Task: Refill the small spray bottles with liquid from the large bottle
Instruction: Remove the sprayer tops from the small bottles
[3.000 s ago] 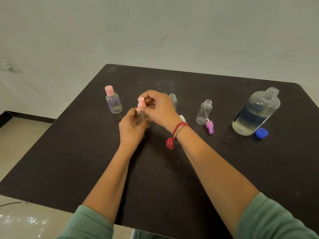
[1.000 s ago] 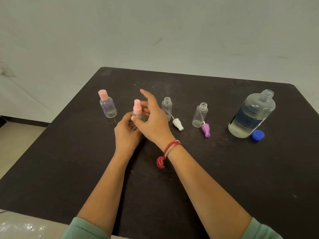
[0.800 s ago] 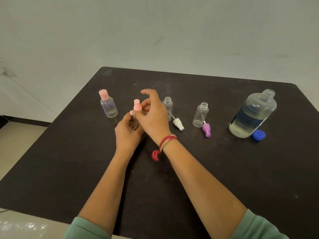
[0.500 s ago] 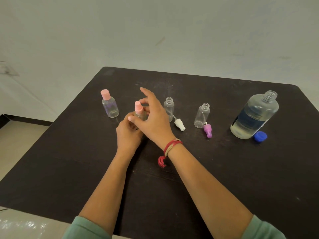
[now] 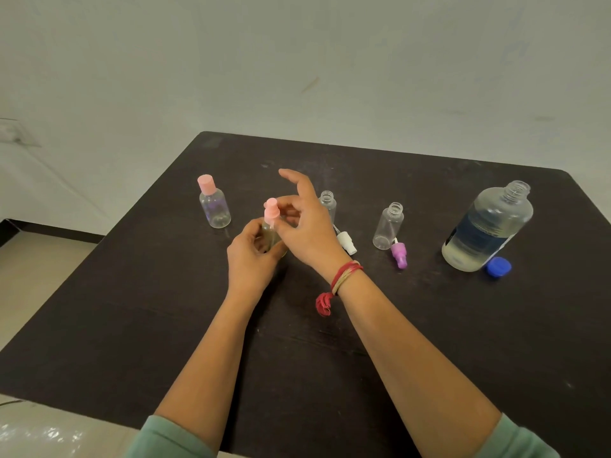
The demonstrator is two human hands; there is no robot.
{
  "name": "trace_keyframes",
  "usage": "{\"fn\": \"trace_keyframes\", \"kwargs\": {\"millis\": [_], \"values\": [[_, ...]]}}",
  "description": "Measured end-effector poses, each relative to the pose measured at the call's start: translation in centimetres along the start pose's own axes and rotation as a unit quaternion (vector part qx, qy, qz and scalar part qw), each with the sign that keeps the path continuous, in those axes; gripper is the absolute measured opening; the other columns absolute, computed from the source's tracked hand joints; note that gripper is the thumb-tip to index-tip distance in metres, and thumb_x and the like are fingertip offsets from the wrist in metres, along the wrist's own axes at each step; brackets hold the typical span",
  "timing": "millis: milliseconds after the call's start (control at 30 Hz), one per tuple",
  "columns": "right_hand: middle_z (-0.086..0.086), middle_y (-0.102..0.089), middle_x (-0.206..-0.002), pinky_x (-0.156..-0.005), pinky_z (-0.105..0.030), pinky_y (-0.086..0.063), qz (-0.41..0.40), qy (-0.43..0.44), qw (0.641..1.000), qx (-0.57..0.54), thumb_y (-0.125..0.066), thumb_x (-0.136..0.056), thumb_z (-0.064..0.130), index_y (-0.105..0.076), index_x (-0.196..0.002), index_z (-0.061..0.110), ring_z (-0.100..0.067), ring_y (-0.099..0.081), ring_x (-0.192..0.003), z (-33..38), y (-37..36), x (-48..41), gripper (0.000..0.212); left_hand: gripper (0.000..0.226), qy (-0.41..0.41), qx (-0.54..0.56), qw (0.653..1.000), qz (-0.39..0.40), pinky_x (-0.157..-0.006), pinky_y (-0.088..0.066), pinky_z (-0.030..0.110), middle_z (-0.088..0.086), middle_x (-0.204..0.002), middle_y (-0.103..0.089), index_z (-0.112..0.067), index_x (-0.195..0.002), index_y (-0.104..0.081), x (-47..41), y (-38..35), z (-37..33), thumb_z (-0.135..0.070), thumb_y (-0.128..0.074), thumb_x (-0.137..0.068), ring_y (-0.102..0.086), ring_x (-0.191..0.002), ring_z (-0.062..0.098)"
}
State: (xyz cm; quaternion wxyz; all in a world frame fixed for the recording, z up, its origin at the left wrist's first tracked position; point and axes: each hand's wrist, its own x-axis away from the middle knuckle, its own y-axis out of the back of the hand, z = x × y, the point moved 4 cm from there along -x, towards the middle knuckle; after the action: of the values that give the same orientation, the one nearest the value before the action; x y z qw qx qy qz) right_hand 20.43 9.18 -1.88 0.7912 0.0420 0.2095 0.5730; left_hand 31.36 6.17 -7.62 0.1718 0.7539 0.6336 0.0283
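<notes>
My left hand (image 5: 253,257) grips a small clear spray bottle (image 5: 271,236) that holds yellowish liquid. My right hand (image 5: 305,226) pinches its pink spray top (image 5: 271,209) with thumb and a curled finger, the index finger raised. Two small empty bottles stand uncapped, one (image 5: 328,206) just behind my right hand, the other (image 5: 388,226) further right. A white spray top (image 5: 347,242) and a purple spray top (image 5: 399,256) lie beside them. The large bottle (image 5: 486,226), open and partly full, stands at the right with its blue cap (image 5: 498,266) next to it.
A capped small bottle with a pink lid (image 5: 213,206) stands at the left. Everything sits on a dark table (image 5: 165,325), whose left edge drops to a pale floor. A plain wall rises behind the far edge.
My right hand's fingers have shifted round the pink spray top, from splayed to pinching, while my left hand keeps the bottle in place. The other bottles have not moved.
</notes>
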Motion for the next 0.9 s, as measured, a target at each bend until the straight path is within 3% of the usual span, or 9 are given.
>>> {"fn": "trace_keyframes", "kwargs": {"millis": [67, 200, 300, 467, 633, 700, 900], "values": [[0.000, -0.069, -0.098, -0.094, -0.032, -0.052, 0.018, 0.002, 1.000, 0.004, -0.064, -0.091, 0.015, -0.035, -0.140, 0.025, -0.011, -0.064, -0.097, 0.0, 0.1, -0.1, 0.058, 0.031, 0.000, 0.007, 1.000, 0.001, -0.082, -0.057, 0.040, -0.004, -0.088, -0.070, -0.018, -0.104, -0.064, 0.0, -0.1, 0.0, -0.010, -0.076, -0.077, -0.068, -0.086, 0.014], [0.000, -0.068, -0.106, -0.099, -0.032, -0.049, 0.106, 0.008, 0.994, 0.038, -0.058, -0.087, -0.005, -0.035, -0.138, 0.026, -0.011, -0.062, -0.104, 0.7, 0.8, -0.8, 0.064, 0.032, -0.005, 0.014, 1.000, 0.004, -0.082, -0.054, 0.025, -0.010, -0.090, -0.070, -0.020, -0.104, -0.065, -0.1, -0.1, -0.1, -0.011, -0.078, -0.076, -0.068, -0.088, 0.006], [-0.004, -0.067, -0.106, -0.100, -0.035, -0.049, 0.138, 0.034, 0.988, 0.052, -0.055, -0.087, -0.007, -0.038, -0.136, 0.022, -0.015, -0.062, -0.105, 2.2, 1.6, -1.6, 0.060, 0.039, 0.003, 0.026, 1.000, 0.006, -0.083, -0.053, 0.019, -0.010, -0.097, -0.071, -0.015, -0.111, -0.065, -0.1, -0.1, 0.0, -0.016, -0.080, -0.076, -0.068, -0.093, 0.004], [-0.003, -0.066, -0.106, -0.096, -0.034, -0.051, 0.104, 0.045, 0.992, 0.048, -0.059, -0.090, 0.006, -0.041, -0.136, 0.021, -0.014, -0.063, -0.102, 3.7, 2.5, -1.8, 0.051, 0.043, 0.013, 0.027, 1.000, 0.000, -0.090, -0.054, 0.026, -0.010, -0.101, -0.070, -0.016, -0.115, -0.064, -0.2, -0.2, 0.2, -0.018, -0.081, -0.076, -0.067, -0.096, 0.004], [0.004, -0.065, -0.105, -0.088, -0.021, -0.052, 0.011, 0.048, 0.998, 0.032, -0.058, -0.094, 0.016, -0.046, -0.133, 0.023, -0.005, -0.064, -0.097, 3.4, 2.7, -0.8, 0.041, 0.044, 0.006, 0.014, 1.000, 0.004, -0.092, -0.053, 0.028, -0.009, -0.104, -0.069, -0.018, -0.117, -0.063, -0.2, -0.2, 0.3, -0.020, -0.081, -0.076, -0.066, -0.098, 0.005], [0.007, -0.064, -0.104, -0.088, -0.022, -0.053, -0.002, 0.055, 0.997, 0.046, -0.057, -0.096, 0.020, -0.046, -0.133, 0.024, -0.005, -0.064, -0.097, 3.3, 2.6, -0.6, 0.039, 0.045, 0.003, 0.013, 1.000, 0.006, -0.092, -0.053, 0.029, -0.008, -0.105, -0.069, -0.017, -0.118, -0.062, -0.3, -0.2, 0.3, -0.021, -0.080, -0.076, -0.066, -0.099, 0.005], [0.005, -0.064, -0.106, -0.086, -0.017, -0.053, -0.030, 0.062, 0.997, 0.045, -0.059, -0.092, 0.011, -0.052, -0.128, 0.019, -0.005, -0.063, -0.096, 3.3, 2.8, -0.4, 0.037, 0.046, 0.005, 0.012, 1.000, 0.007, -0.093, -0.053, 0.030, -0.008, -0.106, -0.070, -0.017, -0.117, -0.062, -0.3, -0.2, 0.4, -0.021, -0.081, -0.076, -0.066, -0.100, 0.006]]}}
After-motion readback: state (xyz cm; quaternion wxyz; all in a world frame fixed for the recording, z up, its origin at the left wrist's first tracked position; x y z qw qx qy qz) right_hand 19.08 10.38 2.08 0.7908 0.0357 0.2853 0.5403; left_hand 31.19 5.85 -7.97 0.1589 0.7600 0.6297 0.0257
